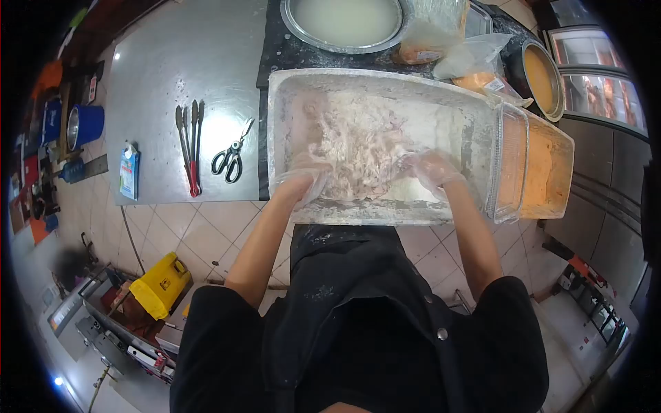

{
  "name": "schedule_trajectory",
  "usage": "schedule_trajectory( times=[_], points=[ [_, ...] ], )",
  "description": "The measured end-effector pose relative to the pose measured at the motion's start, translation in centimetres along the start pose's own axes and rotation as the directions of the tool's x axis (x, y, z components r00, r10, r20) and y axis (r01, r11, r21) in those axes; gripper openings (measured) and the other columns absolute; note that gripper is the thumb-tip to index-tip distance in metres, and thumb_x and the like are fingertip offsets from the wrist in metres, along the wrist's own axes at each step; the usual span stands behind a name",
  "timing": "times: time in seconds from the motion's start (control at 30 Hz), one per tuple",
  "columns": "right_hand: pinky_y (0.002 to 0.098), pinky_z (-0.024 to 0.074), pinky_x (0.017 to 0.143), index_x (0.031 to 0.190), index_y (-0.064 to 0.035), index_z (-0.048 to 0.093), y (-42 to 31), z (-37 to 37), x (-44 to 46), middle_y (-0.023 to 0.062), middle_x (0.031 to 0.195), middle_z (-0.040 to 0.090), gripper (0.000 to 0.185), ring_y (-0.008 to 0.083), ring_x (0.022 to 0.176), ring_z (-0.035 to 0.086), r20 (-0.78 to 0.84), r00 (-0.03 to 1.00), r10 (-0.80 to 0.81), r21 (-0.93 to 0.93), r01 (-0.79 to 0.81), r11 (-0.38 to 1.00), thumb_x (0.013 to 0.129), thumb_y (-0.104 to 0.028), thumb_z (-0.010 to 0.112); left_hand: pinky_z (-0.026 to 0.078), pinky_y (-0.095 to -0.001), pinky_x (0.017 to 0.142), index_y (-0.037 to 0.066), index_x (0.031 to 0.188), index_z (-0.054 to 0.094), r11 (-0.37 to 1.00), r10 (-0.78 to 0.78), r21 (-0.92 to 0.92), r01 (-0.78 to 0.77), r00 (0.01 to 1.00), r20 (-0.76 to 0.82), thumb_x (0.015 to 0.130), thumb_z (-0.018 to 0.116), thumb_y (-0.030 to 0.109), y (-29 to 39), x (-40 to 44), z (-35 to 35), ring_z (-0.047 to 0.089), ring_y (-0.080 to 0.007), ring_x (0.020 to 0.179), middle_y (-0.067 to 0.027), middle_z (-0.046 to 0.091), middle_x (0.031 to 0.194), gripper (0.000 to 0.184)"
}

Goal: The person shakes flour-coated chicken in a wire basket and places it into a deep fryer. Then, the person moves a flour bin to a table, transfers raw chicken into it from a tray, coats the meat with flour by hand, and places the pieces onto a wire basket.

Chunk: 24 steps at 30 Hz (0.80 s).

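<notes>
Both hands wear clear plastic gloves and reach into a long white tub of flour. Floured strips or pieces, whose kind I cannot make out under the coating, are heaped in its left and middle part. My left hand is at the near left of the heap, fingers stretched toward it, touching its edge. My right hand is at the heap's right side; its fingertips are lost among the white pieces, so their grip does not show.
On the steel table left lie tongs, scissors and a blue-white packet. A bowl of cloudy liquid and plastic bags stand behind the tub. At right are a clear container, an orange-powder tub and a pot.
</notes>
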State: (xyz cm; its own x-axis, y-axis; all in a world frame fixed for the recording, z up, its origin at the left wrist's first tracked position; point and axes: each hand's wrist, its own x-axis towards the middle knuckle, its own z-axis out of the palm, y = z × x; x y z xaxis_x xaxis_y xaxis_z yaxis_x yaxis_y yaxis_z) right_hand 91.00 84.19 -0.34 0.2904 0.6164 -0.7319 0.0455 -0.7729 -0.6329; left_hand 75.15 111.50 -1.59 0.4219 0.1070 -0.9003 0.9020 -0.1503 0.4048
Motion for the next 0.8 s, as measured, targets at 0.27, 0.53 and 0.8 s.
schedule_trajectory(
  times=[0.27,0.53,0.8],
  points=[
    [0.0343,0.0193,0.112,0.132,-0.0128,0.049,-1.2,6.8,7.0,0.0114,0.143,0.038,0.044,0.0262,0.131,0.035,0.092,0.995,-0.032,0.206,0.013,0.978,0.098,-0.036,0.034,0.035,-0.0365,0.099,-0.002,0.128,0.048,0.974,0.041,-0.226,-0.023,0.996,0.074,0.089,0.050,0.037,3.6,0.9,3.4,0.047,-0.0221,0.120,-0.0161,0.049,0.133,0.055],
    [0.0324,0.0460,0.089,0.120,-0.0056,0.058,-8.3,-0.3,0.1,0.0132,0.118,0.059,0.035,0.0219,0.104,0.057,-0.124,0.982,-0.146,0.089,0.157,0.984,0.089,-0.021,0.051,0.047,-0.0372,0.071,-0.005,0.108,0.060,0.956,0.294,0.046,-0.291,0.942,-0.163,0.074,0.069,0.027,6.7,-2.6,1.5,0.061,-0.0224,0.079,-0.0159,0.064,0.085,0.047],
    [0.0312,0.0466,0.087,0.132,-0.0056,0.045,-0.4,-5.4,6.5,0.0094,0.123,0.056,0.045,0.0189,0.102,0.058,-0.237,0.925,0.297,0.727,-0.034,0.686,0.092,-0.025,0.045,0.046,-0.0369,0.075,-0.003,0.112,0.059,0.767,0.325,-0.415,-0.489,0.854,-0.406,0.088,0.048,0.046,4.2,9.7,1.5,0.059,-0.0240,0.091,-0.0169,0.062,0.104,0.055]
  ],
)
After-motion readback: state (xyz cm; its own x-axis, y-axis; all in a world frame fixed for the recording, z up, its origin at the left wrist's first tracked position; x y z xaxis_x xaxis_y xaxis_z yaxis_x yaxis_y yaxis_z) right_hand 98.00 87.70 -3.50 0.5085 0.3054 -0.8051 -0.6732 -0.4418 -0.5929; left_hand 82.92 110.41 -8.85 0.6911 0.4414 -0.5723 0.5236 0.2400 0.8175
